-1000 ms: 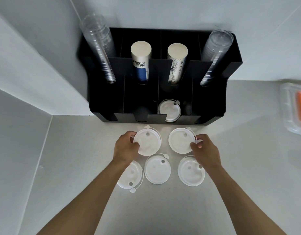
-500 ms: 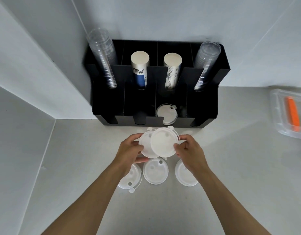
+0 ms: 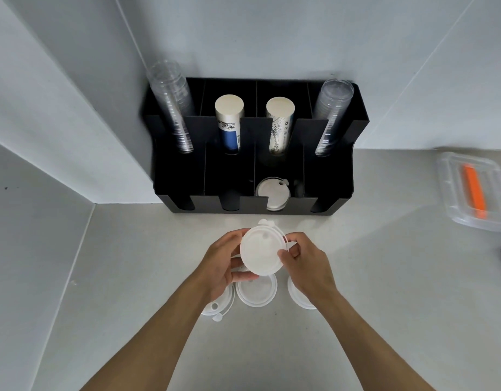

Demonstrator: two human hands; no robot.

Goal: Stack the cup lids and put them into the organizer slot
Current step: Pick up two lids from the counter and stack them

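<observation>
Two white cup lids sit one on top of the other, held above the counter between my left hand and my right hand. Both hands grip the pair by its rim. Below them three more white lids lie on the counter: one in the middle, one at the left partly under my left wrist, one at the right mostly under my right hand. The black organizer stands against the wall, and a lid rests in its third front slot.
The organizer's back slots hold two stacks of clear cups and two stacks of paper cups. A clear plastic box with an orange item stands at the right. Walls close in at the left and back.
My hands lifted one lid each from the counter, brought them together, and the right lid now lies fully over the left one. The view has also pulled back a little.
</observation>
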